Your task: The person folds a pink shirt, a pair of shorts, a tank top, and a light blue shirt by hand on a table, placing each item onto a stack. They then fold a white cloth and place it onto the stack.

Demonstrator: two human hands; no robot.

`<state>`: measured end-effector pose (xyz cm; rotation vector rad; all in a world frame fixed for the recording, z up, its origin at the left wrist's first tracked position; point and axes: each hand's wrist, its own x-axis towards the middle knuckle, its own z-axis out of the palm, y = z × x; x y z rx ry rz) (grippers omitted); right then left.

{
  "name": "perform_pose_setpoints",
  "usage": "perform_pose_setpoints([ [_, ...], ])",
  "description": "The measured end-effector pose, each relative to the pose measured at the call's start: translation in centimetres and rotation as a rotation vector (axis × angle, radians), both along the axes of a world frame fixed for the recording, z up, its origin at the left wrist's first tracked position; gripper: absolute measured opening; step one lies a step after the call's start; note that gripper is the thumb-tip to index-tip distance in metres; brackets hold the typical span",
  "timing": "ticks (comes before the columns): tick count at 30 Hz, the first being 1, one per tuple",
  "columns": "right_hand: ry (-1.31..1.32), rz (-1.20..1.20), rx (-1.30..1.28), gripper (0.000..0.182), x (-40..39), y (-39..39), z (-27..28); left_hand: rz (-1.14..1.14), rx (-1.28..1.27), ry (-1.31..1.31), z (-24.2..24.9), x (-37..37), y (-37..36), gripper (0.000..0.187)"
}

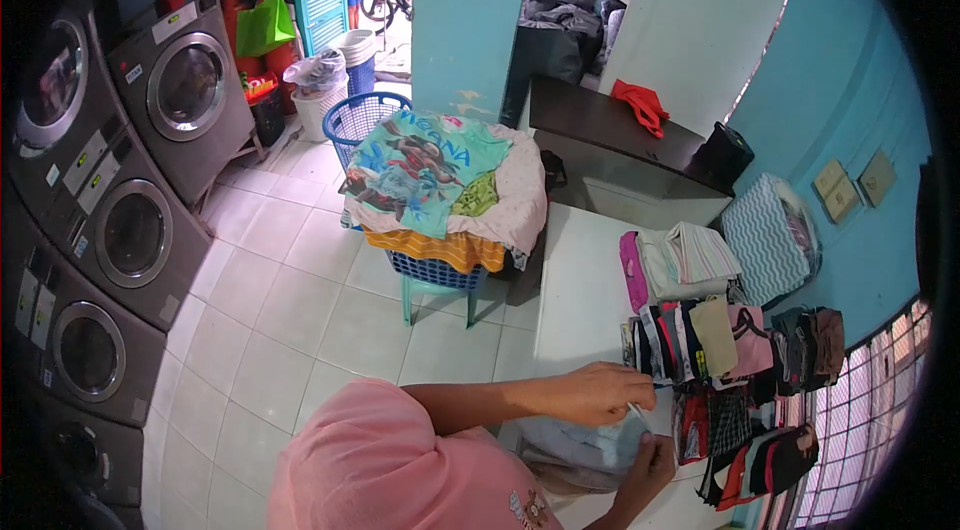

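Both hands pinch a gray cloth (580,445). The left hand (600,392) grips its top edge, the right hand (650,460) just below. Folded clothes (730,350) sit right beside.

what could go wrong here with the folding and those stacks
The folded clothes stand in tight rows close to the left hand; a careless sweep of that arm might topple them. Both hands, the right hand too, work the grey garment at the edge of the white counter, so it may slip off. The heaped laundry basket sits on a small stool and looks top-heavy.
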<state>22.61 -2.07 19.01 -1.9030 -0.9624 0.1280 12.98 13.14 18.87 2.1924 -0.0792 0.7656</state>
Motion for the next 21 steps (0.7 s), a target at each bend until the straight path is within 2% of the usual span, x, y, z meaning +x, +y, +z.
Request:
perform_pose_setpoints([
  [3, -0.012, -0.043, 0.043, 0.023, -0.2, 0.1, 0.3, 0.06, 0.042, -0.071, 0.2, -0.3, 0.4, 0.021],
  [6, -0.007, -0.043, 0.032, 0.024, 0.2, -0.3, 0.2, 0.11, 0.043, 0.03, -0.1, -0.3, 1.0, 0.022],
  [11, -0.026, -0.048, 0.041, 0.026, 0.3, -0.3, 0.2, 0.195, 0.042, -0.099, 0.0, -0.1, 1.1, 0.014],
  [18, -0.045, -0.053, 0.004, 0.027, 0.6, -0.4, 0.2, 0.179, 0.007, -0.121, -0.4, 0.3, 1.2, 0.012],
  [21, -0.06, -0.05, 0.059, 0.026, 0.6, -0.3, 0.1, 0.116, 0.077, -0.122, -0.1, 0.2, 1.5, 0.011],
])
